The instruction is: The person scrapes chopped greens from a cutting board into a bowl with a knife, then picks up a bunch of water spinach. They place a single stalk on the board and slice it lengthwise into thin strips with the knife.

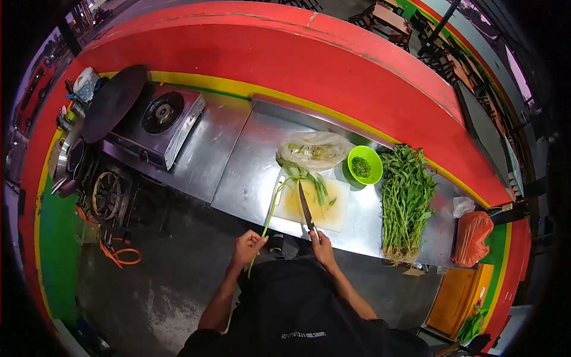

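Observation:
My left hand (250, 246) is closed around a long thin green stalk (270, 209) that looks like a spring onion. The stalk slants up to the left edge of a white cutting board (334, 221), and its lower end hangs below my fingers. In my right hand (322, 247) is a kitchen knife (306, 206), its dark blade lying over the stained board and pointing away from me. Cut green leaves (321, 189) rest on the board beside the blade. Behind it lies a clear plastic bag (315, 150) with more greens inside.
A lime-green bowl (373, 157) holds chopped greens. To its right lies a large bunch of rooted leafy greens (407, 199). A gas stove (162, 119) stands left on the steel counter (229, 154). An orange-red plastic bag (473, 238) sits at the right end. A red wall (267, 53) rises behind.

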